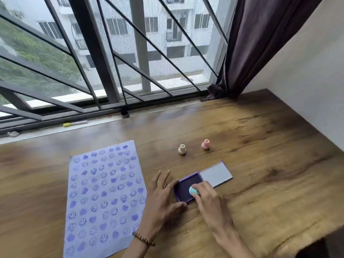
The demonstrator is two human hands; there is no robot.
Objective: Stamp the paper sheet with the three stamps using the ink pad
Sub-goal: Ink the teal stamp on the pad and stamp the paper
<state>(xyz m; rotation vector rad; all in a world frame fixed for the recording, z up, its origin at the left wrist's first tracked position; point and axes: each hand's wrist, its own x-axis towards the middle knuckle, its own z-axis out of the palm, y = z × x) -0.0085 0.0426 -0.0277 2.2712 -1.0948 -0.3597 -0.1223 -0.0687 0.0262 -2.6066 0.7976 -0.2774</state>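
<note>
A paper sheet (104,192) covered in purple smiley and heart prints lies on the wooden table at the left. To its right sits the purple ink pad (186,188), its lid (216,174) folded open. My right hand (210,200) grips a teal stamp (193,191) pressed down on the dark pad. My left hand (163,198) rests flat with fingers spread, touching the pad's left edge. A beige stamp (182,149) and a pink stamp (205,144) stand upright behind the pad.
The wooden table (270,164) meets a barred window at the back and a white wall on the right. A yellow-capped pen (74,123) lies on the sill. A dark curtain (251,53) hangs in the back right corner.
</note>
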